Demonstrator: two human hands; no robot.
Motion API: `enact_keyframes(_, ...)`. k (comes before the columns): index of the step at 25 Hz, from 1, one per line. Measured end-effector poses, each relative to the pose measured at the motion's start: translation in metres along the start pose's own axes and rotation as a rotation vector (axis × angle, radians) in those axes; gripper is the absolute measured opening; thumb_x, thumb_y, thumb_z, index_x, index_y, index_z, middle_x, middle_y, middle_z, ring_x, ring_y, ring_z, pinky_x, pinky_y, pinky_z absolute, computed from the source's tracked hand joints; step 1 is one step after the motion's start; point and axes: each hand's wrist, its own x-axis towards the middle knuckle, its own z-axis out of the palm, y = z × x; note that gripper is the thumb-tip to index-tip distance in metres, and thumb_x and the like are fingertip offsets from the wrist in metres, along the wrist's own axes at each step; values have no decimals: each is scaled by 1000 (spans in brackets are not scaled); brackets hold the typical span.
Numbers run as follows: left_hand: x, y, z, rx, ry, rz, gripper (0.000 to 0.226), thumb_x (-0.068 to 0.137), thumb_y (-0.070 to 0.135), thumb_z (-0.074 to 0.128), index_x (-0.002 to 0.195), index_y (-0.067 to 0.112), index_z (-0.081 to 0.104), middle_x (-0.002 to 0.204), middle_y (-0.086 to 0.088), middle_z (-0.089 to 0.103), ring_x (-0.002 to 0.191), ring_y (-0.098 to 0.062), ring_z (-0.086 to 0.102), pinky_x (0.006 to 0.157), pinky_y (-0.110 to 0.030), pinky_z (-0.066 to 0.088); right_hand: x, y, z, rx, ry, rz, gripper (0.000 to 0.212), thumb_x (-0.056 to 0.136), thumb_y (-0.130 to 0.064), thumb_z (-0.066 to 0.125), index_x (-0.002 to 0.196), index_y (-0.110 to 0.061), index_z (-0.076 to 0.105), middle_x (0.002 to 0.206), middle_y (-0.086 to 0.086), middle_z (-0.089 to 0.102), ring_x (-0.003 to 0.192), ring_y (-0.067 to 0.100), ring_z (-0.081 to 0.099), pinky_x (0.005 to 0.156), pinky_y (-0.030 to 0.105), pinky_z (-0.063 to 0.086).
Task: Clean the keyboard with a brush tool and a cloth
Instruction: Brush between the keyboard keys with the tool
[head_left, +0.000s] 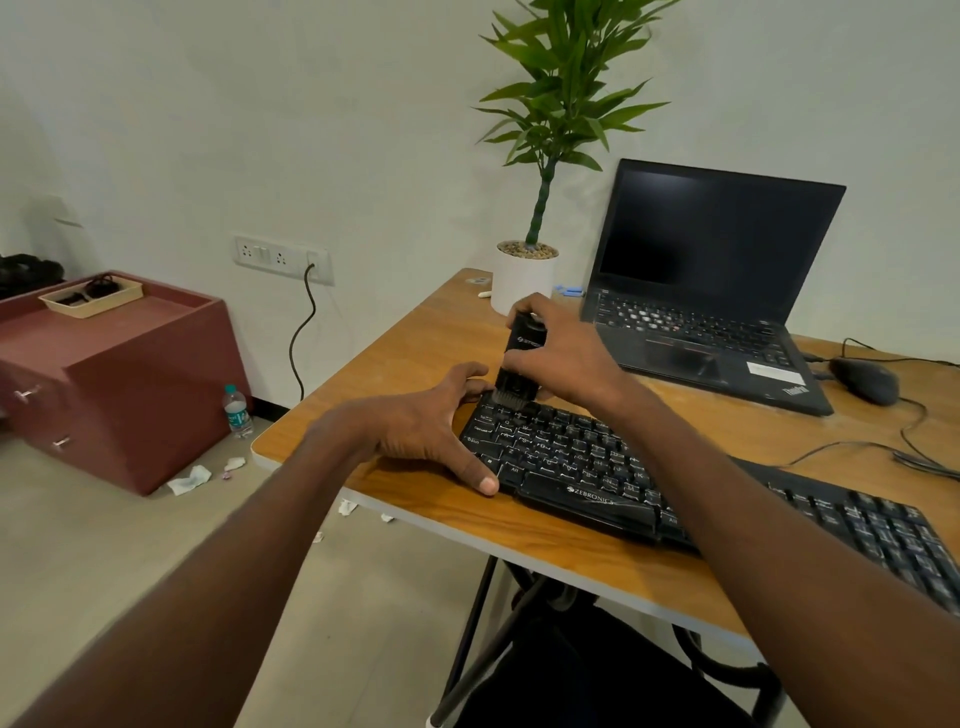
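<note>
Right hand (563, 358) gripped the brush tool (518, 364) upright, bristles on the keyboard (587, 467) at its 11 o'clock corner. Left hand (423, 428), fingers spread straight, braced the keyboard's 9 o'clock end on the table (415, 343).

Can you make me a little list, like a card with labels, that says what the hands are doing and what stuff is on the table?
right hand: grips the black brush tool, bristles down on the keyboard's top-left corner
left hand: fingers spread, touching the keyboard's left end
keyboard: black, lies on the wooden table
laptop: open, screen dark
mouse: right of the laptop
plant: in a white pot, at the back
cloth: not seen
</note>
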Motion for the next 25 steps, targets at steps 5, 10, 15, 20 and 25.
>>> enact_keyframes(5,1,-2,1,-3,8,-4,149,47,53,103,157,55,2,163,15,33,145,-19,40,122,-48,38,-1,-9,2,-102,-9,-133,44,81,-23,77,118,-31,56,106,-7,61,103,20,62,79,34,59)
enact_keyframes(10,-1,0,1,-11,4,-12,146,53,46,103,158,53,2,163,15,31,144,-19,39,123,-46,37,-3,-7,-1,-245,18,-100,40,76,-33,76,111,-36,58,101,-9,63,99,20,61,78,35,57)
enact_keyframes(15,0,0,1,2,1,-3,145,53,47,102,157,54,2,166,15,28,144,-19,38,123,-46,36,-11,2,-3,-72,28,-62,40,83,-23,75,115,-34,55,101,-10,59,97,20,65,79,38,62)
enact_keyframes(20,1,-1,0,2,-1,-7,145,51,49,103,156,56,3,166,13,27,146,-22,38,123,-47,37,-9,5,-5,65,83,70,39,84,-21,76,117,-30,56,106,-5,59,101,24,65,75,44,65)
enact_keyframes(25,0,0,0,9,-4,-13,142,55,46,101,157,55,2,167,15,25,148,-20,35,123,-45,35,-3,0,-13,-273,83,42,40,80,-28,76,115,-29,58,103,-3,62,99,23,63,76,37,57)
